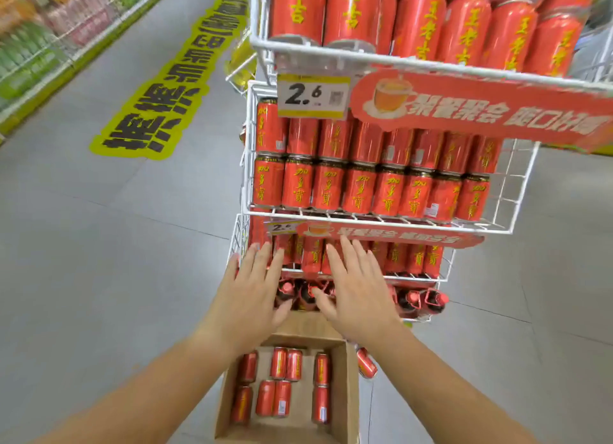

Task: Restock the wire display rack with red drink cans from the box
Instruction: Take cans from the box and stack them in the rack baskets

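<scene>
A white wire display rack (517,191) rises in front of me, its tiers packed with red drink cans (358,191). On the floor below stands an open cardboard box (351,397) with several red cans (282,399) lying inside. One loose can (366,363) lies just right of the box. My left hand (252,291) and my right hand (355,287) are stretched out with straight, spread fingers in front of the lower tier, holding nothing. Their fingertips reach the cans of that tier; whether they touch is unclear.
A price tag reading 2.6 (313,95) and red promo strips (497,111) hang on the rack's front edges. Grey tiled floor (99,261) lies left, with a yellow floor sticker (166,88). Stocked shelves (43,35) run along the far left.
</scene>
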`<state>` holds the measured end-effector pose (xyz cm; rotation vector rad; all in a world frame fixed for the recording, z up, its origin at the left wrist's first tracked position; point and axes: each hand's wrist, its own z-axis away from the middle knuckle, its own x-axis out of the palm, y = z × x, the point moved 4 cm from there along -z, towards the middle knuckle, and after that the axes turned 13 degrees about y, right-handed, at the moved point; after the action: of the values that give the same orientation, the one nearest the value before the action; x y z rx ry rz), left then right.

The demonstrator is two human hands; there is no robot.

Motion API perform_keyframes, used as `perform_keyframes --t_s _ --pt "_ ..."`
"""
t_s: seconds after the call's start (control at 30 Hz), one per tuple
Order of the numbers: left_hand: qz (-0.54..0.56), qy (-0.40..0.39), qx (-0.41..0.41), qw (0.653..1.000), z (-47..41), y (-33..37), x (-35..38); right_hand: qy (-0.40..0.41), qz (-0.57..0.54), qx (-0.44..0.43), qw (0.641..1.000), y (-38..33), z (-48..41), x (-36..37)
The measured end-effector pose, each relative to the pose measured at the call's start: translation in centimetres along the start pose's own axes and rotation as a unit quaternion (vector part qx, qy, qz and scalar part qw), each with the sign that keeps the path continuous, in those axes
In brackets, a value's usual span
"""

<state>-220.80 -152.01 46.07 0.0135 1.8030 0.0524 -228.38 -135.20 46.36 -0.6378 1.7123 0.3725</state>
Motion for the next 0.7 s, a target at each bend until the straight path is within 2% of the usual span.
perform_keyframes --t_s 0.3,0.7 --pt "0.003 -0.165 -0.038 0.986 10.4 1.1 18.4 -0.169 -0.015 0.012 0.985 2.1 11.1 18.2" --pt "0.009 -0.283 -0.071 0.956 21.5 2.2 43.8 -0.294 -0.081 0.057 0.951 3.6 23.9 43.0"
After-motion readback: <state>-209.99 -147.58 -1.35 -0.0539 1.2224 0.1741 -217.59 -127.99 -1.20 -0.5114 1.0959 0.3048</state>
